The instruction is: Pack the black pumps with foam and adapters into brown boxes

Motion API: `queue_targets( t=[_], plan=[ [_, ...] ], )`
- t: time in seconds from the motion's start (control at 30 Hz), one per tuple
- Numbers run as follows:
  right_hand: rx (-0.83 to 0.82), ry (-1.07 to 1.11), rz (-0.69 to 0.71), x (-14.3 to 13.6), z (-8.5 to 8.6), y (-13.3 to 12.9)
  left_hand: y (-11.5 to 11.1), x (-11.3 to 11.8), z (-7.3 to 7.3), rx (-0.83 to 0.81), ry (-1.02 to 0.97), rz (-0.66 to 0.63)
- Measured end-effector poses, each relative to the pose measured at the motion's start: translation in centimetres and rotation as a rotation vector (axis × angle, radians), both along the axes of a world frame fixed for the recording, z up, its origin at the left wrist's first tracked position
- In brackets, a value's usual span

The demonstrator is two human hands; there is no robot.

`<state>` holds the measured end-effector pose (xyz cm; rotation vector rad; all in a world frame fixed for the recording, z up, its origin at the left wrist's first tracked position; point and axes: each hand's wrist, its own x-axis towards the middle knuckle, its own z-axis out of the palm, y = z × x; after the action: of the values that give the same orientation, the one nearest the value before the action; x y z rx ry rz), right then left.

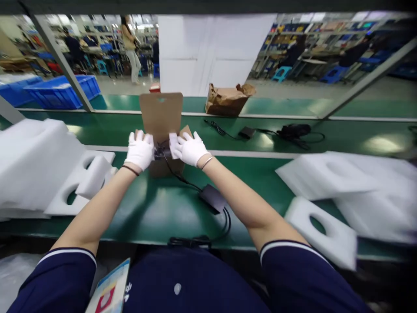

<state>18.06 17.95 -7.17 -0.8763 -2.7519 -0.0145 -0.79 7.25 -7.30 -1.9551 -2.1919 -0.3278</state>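
An open brown cardboard box (162, 114) stands on the green bench with its lid raised. White-gloved, my left hand (140, 150) is closed on a white foam piece at the box's left side. On the right side my right hand (191, 149), also gloved, grips another white foam piece (173, 145). Dark cable and a dark item show between the two pieces; their details are blurred. A cable runs from the box to a black power adapter (213, 198) on the bench, nearer to me, with more cord coiled at the front edge.
White foam blocks lie at the left (35, 161) and right (345, 178). Behind the box are a second adapter (246, 132) with cables and a crumpled brown paper-lined box (228, 100). Blue crates (61, 92) stand back left; people are farther off.
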Motion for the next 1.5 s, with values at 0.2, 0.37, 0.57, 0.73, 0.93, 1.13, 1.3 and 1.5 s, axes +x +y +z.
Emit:
queue_targets(
  t=[0.2,0.37,0.57,0.73,0.93,1.13,1.3,1.5],
  plan=[
    [-0.457,0.021,-0.583,15.8,-6.3,-5.9,-10.5,5.4,-6.7,0.216,-1.315,0.159],
    [-0.695,0.108,-0.636,19.5,-11.1,-12.5,-10.9,14.2,-12.2,-0.679,-2.369,0.19],
    [-0.827,0.538,-0.283,14.4,-7.9,-17.4,-5.4,18.9,-10.7,-0.511,-2.777,0.255],
    [-0.377,0.252,0.068,11.8,-5.5,-19.6,-6.2,16.3,-8.5,-0.775,-2.741,0.03],
    [-0.049,0.027,0.097,12.2,-4.5,-19.9,-9.1,13.2,-5.4,-0.252,-2.078,-0.377],
    [0.28,0.156,0.059,11.8,-2.7,-18.2,-10.5,13.6,-5.3,0.318,-1.086,-0.255],
    [0.168,0.514,0.093,10.2,-3.2,-16.5,-11.0,12.3,-5.0,0.402,-1.124,-0.183],
    [0.209,0.711,-0.026,9.0,-6.3,-15.7,-11.9,10.3,-5.3,0.668,-0.845,-0.389]
  ],
)
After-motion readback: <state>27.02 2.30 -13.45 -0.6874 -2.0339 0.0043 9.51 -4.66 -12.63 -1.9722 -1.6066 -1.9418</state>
